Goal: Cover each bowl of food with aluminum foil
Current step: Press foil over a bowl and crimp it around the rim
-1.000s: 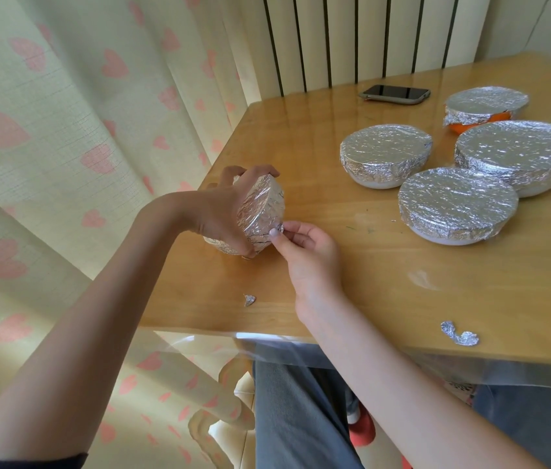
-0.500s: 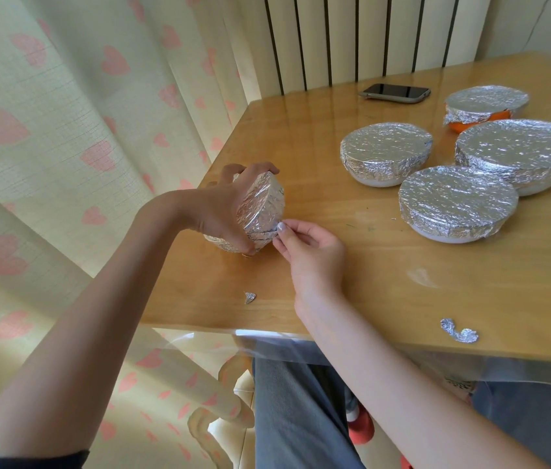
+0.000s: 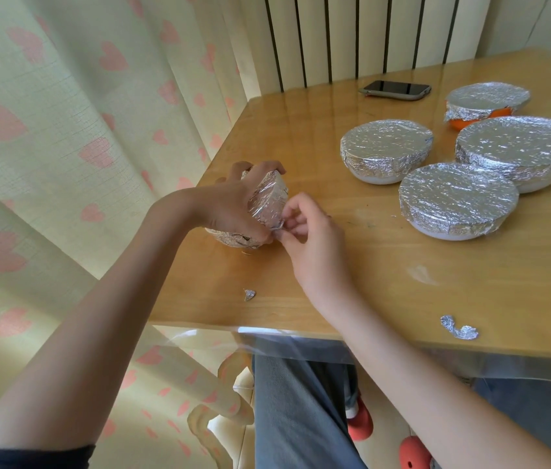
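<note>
Head view, centre-left: left hand [image 3: 230,206] grips a tilted foil-wrapped bowl [image 3: 265,206] so right hand [image 3: 307,238] can pinch its loose foil edge on the desk [image 3: 351,272]

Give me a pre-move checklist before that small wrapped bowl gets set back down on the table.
1. Left hand grips the small foil-wrapped bowl: ok, the grip wraps round it, bowl tilted on its side.
2. Right hand pinches the loose foil edge at the rim: ok.
3. Foil sealed all round: cannot tell, the far side is hidden.
4. Bare table nearby for setting down: ok.
5. Four other covered bowls stand apart from the hands: ok.
6. Foil scraps tidied: not ok, pieces lie near the table edge.
</note>
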Available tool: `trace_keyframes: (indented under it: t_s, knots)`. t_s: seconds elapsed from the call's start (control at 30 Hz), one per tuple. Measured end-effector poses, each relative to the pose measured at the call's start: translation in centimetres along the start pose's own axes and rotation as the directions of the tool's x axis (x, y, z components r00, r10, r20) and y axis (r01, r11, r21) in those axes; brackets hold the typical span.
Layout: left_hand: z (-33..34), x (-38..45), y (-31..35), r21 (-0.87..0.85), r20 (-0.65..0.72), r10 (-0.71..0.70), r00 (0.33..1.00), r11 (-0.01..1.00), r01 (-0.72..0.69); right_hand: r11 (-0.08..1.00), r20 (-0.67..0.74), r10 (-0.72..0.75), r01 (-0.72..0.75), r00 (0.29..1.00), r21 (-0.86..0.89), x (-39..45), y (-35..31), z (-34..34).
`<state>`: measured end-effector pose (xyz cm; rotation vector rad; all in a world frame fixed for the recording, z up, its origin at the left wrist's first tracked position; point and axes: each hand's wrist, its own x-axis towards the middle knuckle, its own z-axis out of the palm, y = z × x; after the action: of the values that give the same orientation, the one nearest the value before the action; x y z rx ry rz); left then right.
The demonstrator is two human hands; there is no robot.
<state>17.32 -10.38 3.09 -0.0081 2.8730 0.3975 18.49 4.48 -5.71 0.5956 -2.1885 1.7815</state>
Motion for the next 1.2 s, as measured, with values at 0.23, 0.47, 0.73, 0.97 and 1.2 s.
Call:
trace_keyframes:
  t_s: [0.23, 0.47, 0.73, 0.97, 1.2]
  knots:
    - [-0.2, -0.1, -0.1, -0.049, -0.001, 0.013, 1.000, 0.999, -0.013, 0.971, 0.043, -0.102, 0.109, 0.994, -0.215, 0.0, 0.3, 0.2]
    - [0.0, -0.2, 0.1, -0.053, -0.039, 0.029, 0.999, 0.998, -0.031, 0.982, -0.013, -0.072, 0.069, 0.997, -0.175, 0.2, 0.4, 0.5]
    - [-0.3, 0.0, 0.6, -0.026, 0.006, 0.010, 1.000, 1.000, -0.010, 0.984, -0.053, 0.137, -0.142, 0.989, -0.110, 0.3, 0.7, 0.2]
    - [-0.4, -0.2, 0.5, -0.031, 0.024, 0.013, 1.000, 0.999, -0.012, 0.978, -0.076, 0.174, -0.181, 0.982, -0.105, -0.2, 0.1, -1.2]
    - [1.0, 0.9, 2.8, 0.293, 0.021, -0.009, 1.000, 0.956, 0.003, 0.837, 0.024, 0.000, 0.013, 1.000, -0.548, -1.1, 0.0, -8.9]
